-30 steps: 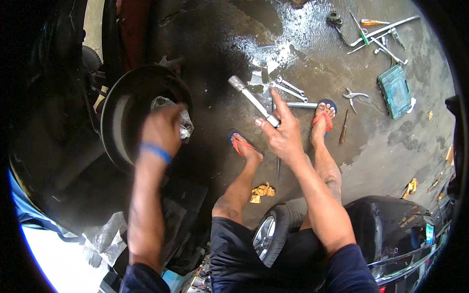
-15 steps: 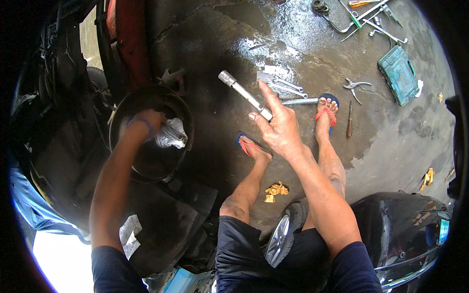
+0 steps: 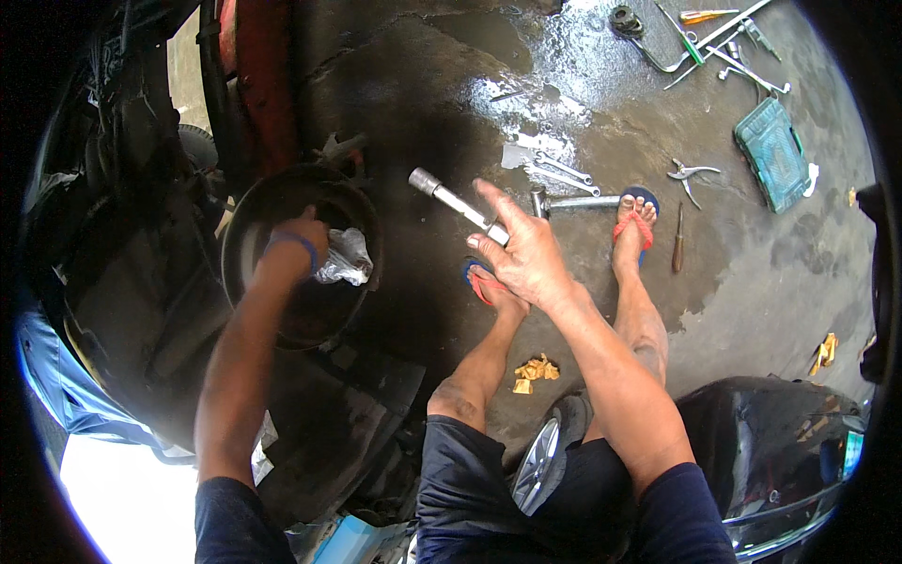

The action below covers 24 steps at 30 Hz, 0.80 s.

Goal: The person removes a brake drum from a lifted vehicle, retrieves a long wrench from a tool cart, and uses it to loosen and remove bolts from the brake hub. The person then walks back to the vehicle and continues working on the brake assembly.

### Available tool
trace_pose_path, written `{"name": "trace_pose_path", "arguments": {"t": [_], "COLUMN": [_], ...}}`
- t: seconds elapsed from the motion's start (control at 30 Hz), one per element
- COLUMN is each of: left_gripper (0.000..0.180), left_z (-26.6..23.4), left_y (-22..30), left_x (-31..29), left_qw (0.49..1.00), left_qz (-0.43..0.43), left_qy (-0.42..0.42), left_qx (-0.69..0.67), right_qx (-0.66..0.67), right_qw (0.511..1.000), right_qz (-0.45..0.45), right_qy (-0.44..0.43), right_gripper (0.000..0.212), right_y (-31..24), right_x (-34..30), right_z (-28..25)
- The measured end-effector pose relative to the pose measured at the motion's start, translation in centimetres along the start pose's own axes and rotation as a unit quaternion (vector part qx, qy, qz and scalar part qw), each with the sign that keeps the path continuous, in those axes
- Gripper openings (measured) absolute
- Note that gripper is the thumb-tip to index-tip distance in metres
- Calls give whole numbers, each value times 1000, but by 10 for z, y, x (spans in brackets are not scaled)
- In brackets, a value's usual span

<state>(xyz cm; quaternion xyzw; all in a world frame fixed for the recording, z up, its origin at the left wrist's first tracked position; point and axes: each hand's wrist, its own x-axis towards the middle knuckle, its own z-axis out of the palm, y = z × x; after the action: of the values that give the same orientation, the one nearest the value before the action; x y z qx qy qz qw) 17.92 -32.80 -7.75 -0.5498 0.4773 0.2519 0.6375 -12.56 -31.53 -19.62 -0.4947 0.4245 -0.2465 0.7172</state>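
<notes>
My right hand (image 3: 528, 256) is closed round a silver socket wrench (image 3: 460, 202), its index finger stretched along beside the tool. The socket end points up and to the left, above the floor. At the left, my left hand (image 3: 303, 242), with a blue band at the wrist, reaches into a dark round basin (image 3: 231, 282). A crumpled clear plastic bag (image 3: 349, 258) lies in the basin, right beside that hand. The left fingers are shadowed and partly hidden, so whether they grip anything does not show.
On the floor ahead lie a hammer (image 3: 578, 201), wrenches (image 3: 562, 174), pliers (image 3: 692, 176), a screwdriver (image 3: 678, 246) and a green tool case (image 3: 770, 155). More tools are heaped at the far right. A dark vehicle part (image 3: 254, 103) stands at the left; crumpled yellow scraps (image 3: 537, 371) lie near my feet.
My right hand and the socket wrench have shifted a little left, uncovering the hammer's head. My left forearm has swung slightly right, its hand still in the basin. The view has shifted slightly.
</notes>
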Motion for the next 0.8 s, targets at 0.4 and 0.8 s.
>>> {"name": "trace_pose_path", "arguments": {"t": [0.4,0.8], "left_gripper": [73,58], "left_z": [186,191], "left_y": [235,284], "left_x": [-48,-99], "left_qw": [573,109], "left_qz": [47,217], "left_qy": [74,-330], "left_qx": [-815,-912], "right_qx": [87,158], "right_qw": [970,898], "right_qz": [132,347], "right_qy": [-182,-219], "right_gripper": [40,23], "right_y": [-24,-27], "right_x": [72,93], "right_z": [107,143]}}
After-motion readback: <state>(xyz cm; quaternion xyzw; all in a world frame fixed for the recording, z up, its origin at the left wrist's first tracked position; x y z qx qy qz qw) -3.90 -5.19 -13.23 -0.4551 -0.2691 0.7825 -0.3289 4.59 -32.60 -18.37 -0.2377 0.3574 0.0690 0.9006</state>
